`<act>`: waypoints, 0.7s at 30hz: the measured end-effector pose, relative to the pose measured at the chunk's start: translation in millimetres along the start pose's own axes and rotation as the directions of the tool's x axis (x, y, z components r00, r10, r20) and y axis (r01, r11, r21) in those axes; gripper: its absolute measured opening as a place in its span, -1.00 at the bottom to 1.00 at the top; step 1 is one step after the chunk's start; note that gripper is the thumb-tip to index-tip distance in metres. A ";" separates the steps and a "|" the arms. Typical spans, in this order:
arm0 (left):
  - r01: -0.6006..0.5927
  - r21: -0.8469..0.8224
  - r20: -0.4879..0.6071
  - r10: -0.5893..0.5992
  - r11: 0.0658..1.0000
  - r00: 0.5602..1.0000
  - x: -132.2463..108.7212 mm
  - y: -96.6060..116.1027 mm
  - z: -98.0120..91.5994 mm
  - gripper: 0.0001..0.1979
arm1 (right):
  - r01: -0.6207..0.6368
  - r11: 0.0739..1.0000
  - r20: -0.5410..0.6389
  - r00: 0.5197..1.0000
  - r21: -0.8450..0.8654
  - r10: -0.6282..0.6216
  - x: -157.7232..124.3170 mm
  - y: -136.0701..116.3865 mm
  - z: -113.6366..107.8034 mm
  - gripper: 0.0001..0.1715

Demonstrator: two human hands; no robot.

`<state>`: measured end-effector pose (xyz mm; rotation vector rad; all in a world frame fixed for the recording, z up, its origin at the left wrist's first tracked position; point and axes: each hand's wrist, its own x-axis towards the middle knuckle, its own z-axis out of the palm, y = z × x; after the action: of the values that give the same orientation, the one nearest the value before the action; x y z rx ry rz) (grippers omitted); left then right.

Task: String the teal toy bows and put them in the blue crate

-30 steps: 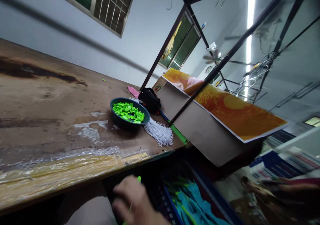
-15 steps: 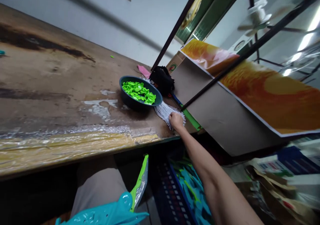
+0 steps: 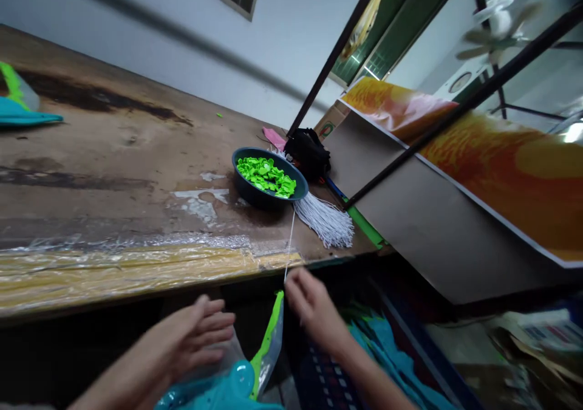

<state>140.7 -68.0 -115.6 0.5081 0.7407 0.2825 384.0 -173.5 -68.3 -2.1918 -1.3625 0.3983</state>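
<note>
My right hand (image 3: 314,307) pinches the end of a white string (image 3: 291,240), which stretches up toward the dark bowl (image 3: 255,196). Beside the bowl lies a bundle of similar white strings (image 3: 325,218). Bright green plastic pieces (image 3: 266,176) fill the bowl's bottom. Low in the view, a teal plastic part (image 3: 218,392) with a green-edged clear blade-like piece (image 3: 268,349) rests near my lap. My left hand (image 3: 195,337) hovers over the teal part, its fingers stretched out and holding nothing.
A stained wooden table (image 3: 113,209) has a taped yellow front edge. Another teal and green part (image 3: 22,109) lies at its far left. A dark blue crate (image 3: 423,343) of teal parts stands below at right. A black bag (image 3: 307,152) sits behind the bowl.
My right hand has left the string bundle and come down toward me with one string. My left hand has entered the view from below. The camera has turned slightly left.
</note>
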 end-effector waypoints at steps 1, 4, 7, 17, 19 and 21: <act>0.057 -0.024 0.054 -0.055 0.998 0.997 9.8 -2.1 10.4 -0.46 | 0.001 0.997 0.042 0.999 0.072 -0.004 -21.4 -1.2 16.7 -0.62; 0.144 -0.095 0.198 -0.123 0.985 0.973 36.0 -9.2 45.2 -0.52 | -0.201 0.828 0.152 0.978 0.523 0.142 -61.6 10.5 49.7 -0.54; 0.181 -0.143 0.252 -0.141 0.973 0.957 51.9 -10.2 71.9 -0.48 | -0.260 0.711 0.114 0.962 0.653 0.247 -71.5 22.2 56.3 -0.47; 0.185 -0.237 0.302 -0.108 0.954 0.947 91.6 9.8 109.4 -0.84 | -0.067 0.977 -0.032 0.997 0.200 0.075 -46.9 25.8 30.1 -0.51; 0.163 -0.174 0.262 -0.114 0.971 0.958 99.5 15.7 112.3 -0.82 | -0.015 0.999 -0.208 0.978 -0.046 0.005 -10.2 41.7 8.1 -0.53; 0.136 -0.101 0.229 -0.110 0.986 0.967 104.1 22.5 115.6 -0.83 | -0.020 0.983 -0.306 0.951 -0.181 -0.037 37.4 60.5 -15.7 -0.59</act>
<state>294.1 -44.8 -90.6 0.3741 0.5316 0.1482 453.4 -166.0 -89.2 -2.2755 -1.2744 -0.0770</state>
